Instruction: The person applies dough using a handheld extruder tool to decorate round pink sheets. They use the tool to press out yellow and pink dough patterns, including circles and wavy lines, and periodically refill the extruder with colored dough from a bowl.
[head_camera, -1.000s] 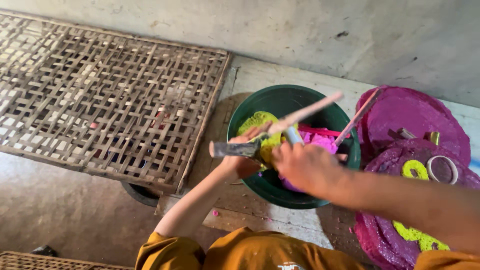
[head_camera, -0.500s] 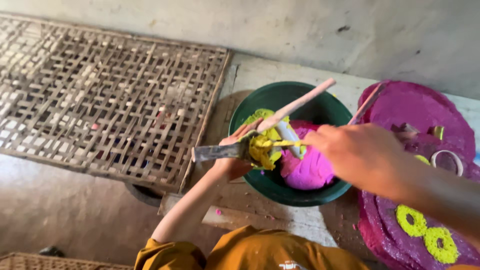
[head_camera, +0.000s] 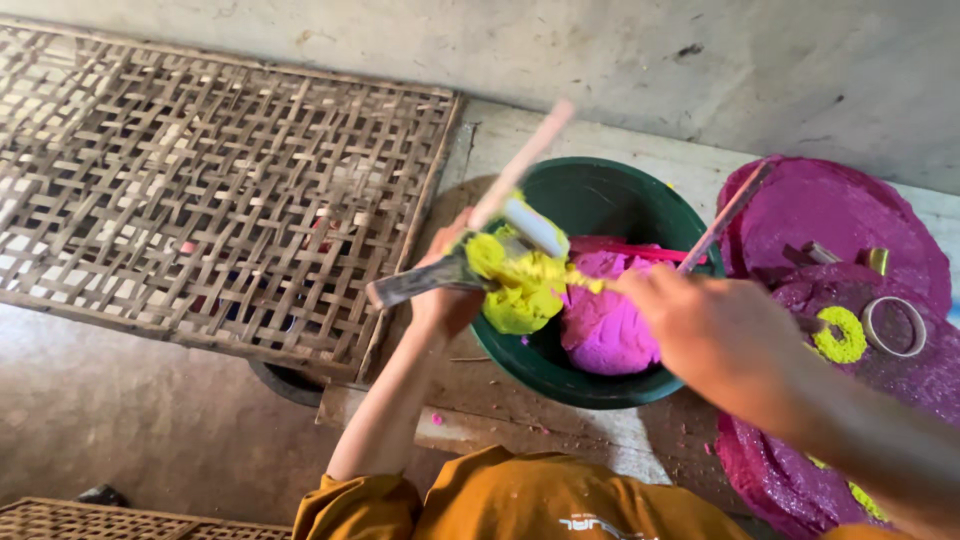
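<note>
Currently the left hand (head_camera: 447, 290) is closed around a flat metal scraper (head_camera: 420, 281) and a thin pale stick (head_camera: 520, 165), both held over the near-left rim of the green bowl (head_camera: 640, 205). The scraper blade points left, out past the bowl; the stick angles up and right and is motion-blurred. A lump of yellow dough (head_camera: 520, 285) sits at the left hand, touching the scraper end, partly over the bowl's inner wall. The right hand (head_camera: 705, 325) comes in from the right, fingers pinched on a stretched strand of that yellow dough; the exact grip is blurred, so I can't tell how many fingers are on it. Inside the bowl: a mound of pink dough (head_camera: 605, 320) just right of the yellow one, touching it. A second thin stick (head_camera: 722, 218) leans across the bowl's right rim. Right of the bowl are stacked magenta discs (head_camera: 830, 215) carrying a yellow ring (head_camera: 840, 335) and a pale ring (head_camera: 893, 325). A woven bamboo rack (head_camera: 200, 190) lies left, near the bowl.
</note>
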